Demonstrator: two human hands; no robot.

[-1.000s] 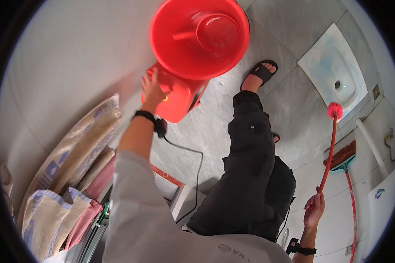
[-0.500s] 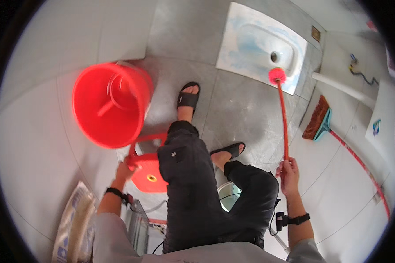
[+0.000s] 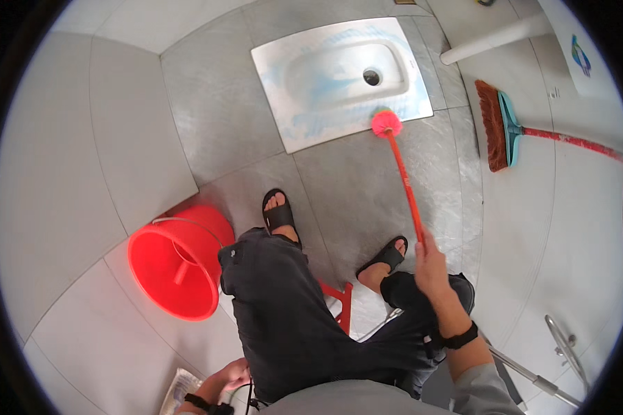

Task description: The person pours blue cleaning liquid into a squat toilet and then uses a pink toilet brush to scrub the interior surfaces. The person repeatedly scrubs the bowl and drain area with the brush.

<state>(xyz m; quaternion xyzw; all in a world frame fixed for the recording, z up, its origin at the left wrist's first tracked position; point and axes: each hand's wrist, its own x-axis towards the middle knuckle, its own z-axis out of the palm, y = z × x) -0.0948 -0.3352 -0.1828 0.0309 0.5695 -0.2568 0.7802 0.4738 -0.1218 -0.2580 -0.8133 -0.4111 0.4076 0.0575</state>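
Nearest stuff first: the left hand [image 3: 235, 373] is down beside the left thigh, off the red stool [image 3: 345, 311] it was holding half a second ago. Can't tell if it's gripping anything; a dark cable [image 3: 249, 395] runs right beside it. Only a bit of red stool frame shows between the legs now, so I'd guess the person is sitting on it, probably a steadier spot for handling a brush. The right hand [image 3: 430, 266] has its fingers wrapped round the red handle of that brush [image 3: 406, 185]. Off to the left there's a red bucket [image 3: 213, 223] with a red dipper [image 3: 181, 272] inside. Farther out, the brush's pink head is at the near edge of the white squat pan [image 3: 279, 126]; can't say whether it's touching. Blue streaks run across the pan. Far right, a brown-bristled broom [image 3: 510, 131] is by the wall.
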